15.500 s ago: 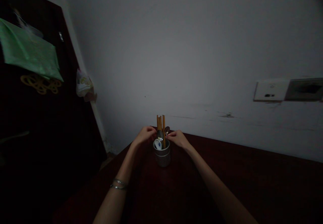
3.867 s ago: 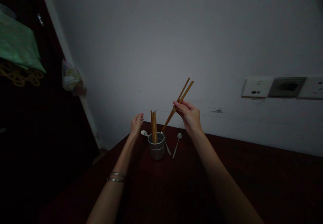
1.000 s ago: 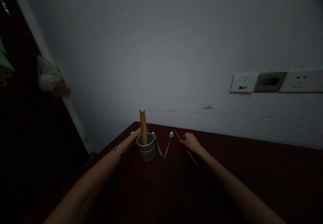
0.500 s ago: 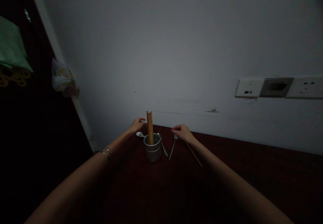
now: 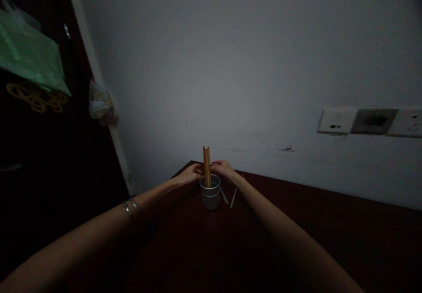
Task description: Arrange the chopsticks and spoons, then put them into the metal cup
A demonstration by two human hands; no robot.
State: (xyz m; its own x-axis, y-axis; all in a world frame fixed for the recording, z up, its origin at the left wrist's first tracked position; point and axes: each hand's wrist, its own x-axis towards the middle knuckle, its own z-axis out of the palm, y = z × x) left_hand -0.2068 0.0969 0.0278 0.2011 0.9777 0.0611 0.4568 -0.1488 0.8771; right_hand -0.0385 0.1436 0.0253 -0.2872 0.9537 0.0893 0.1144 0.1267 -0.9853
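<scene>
A small metal cup [image 5: 210, 196] stands near the far corner of the dark red table [image 5: 296, 240]. Several wooden chopsticks [image 5: 206, 166] stick up out of it. My left hand [image 5: 190, 175] is at the cup's left side, fingers curled toward the chopsticks. My right hand [image 5: 223, 169] reaches in from the right, its fingers pinched at the chopsticks just above the rim. Two metal spoons [image 5: 233, 197] lie on the table right of the cup, partly hidden by my right wrist.
A pale wall runs behind the table, with sockets [image 5: 336, 121] on the right. A dark cupboard [image 5: 49, 152] with a green bag [image 5: 31, 60] and a plastic bag [image 5: 100, 106] stands at the left.
My right hand left the pair of chopsticks it laid on the table and moved left to the chopsticks in the cup. My left hand moved closer to the cup.
</scene>
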